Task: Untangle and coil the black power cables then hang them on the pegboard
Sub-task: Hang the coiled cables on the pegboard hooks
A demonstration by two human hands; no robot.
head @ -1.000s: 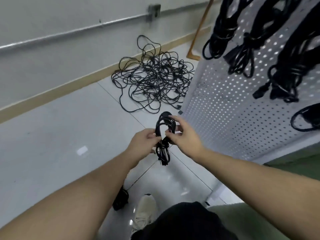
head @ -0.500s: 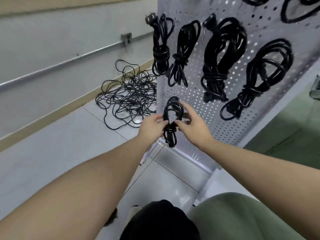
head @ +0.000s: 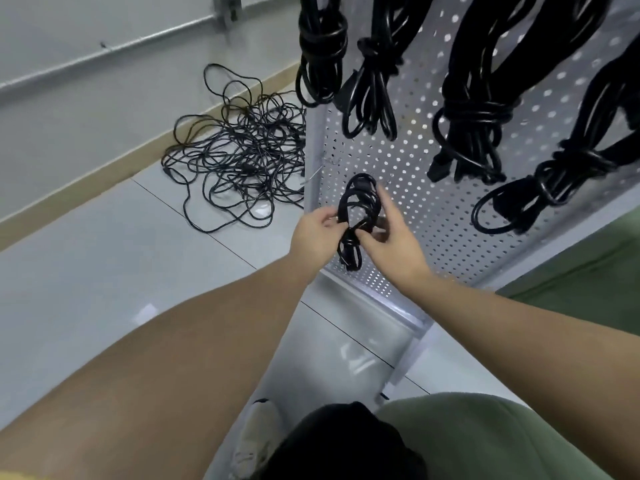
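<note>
1. Since half a second earlier, both hands and the bundle they carried had closed in on the board; the view had tipped down, so the hung bundles now filled the top of the frame.
2. Left hand (head: 317, 233): fingers curled, pinching the left side of the small coiled black power cable (head: 356, 216) near its wrapped waist.
3. Right hand (head: 388, 239): thumb and lower fingers pinched the coil at the waist from the right; index finger extended up along the top loop.
4. Coil position: held in the air just in front of the lower left part of the white perforated metal pegboard (head: 408, 161). Contact with the board could not be judged.
5. Four coiled black cable bundles (head: 471, 109) hung higher on the board. Tangled pile of loose black cables (head: 242, 157) lay on the grey tiled floor (head: 86, 258) by the wall.
6. Step in hand, as judged: hanging this coil; untangling and coiling of it looked done.
7. Next move would need the top loop held open and slipped over a free hook. A thin metal hook seemed to project near the board's left edge, just above the coil, though blur prevented confirmation.
</note>
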